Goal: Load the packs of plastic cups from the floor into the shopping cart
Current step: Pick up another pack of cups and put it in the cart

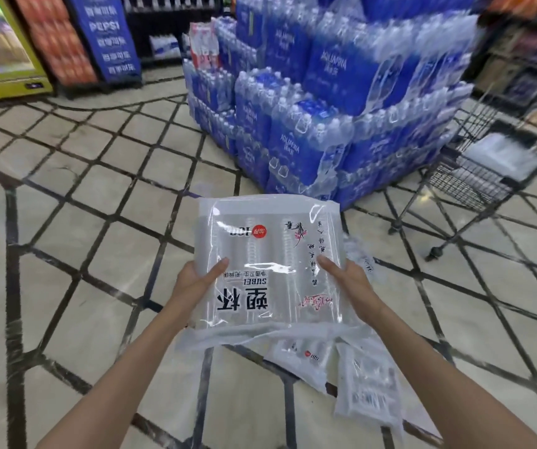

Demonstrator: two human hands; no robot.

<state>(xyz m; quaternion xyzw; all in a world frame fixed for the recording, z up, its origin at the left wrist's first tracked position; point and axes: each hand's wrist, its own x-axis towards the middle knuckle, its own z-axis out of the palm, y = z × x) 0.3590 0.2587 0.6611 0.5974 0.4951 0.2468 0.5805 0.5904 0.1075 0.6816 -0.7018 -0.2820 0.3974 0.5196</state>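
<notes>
Clear plastic-wrapped pack of cups (270, 270) is gripped at both edges by left hand (196, 280) and right hand (348, 280). Slick film may slip during the swing to the black wire shopping cart (487, 170), far right of the hands.

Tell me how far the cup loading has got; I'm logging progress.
Done: the shopping cart at right already holds what looks like one clear pack, though it is blurred. In hand: the left hand and right hand hold a pack of plastic cups by its sides. Left: at least two more packs lie on the tiled floor beneath.
</notes>
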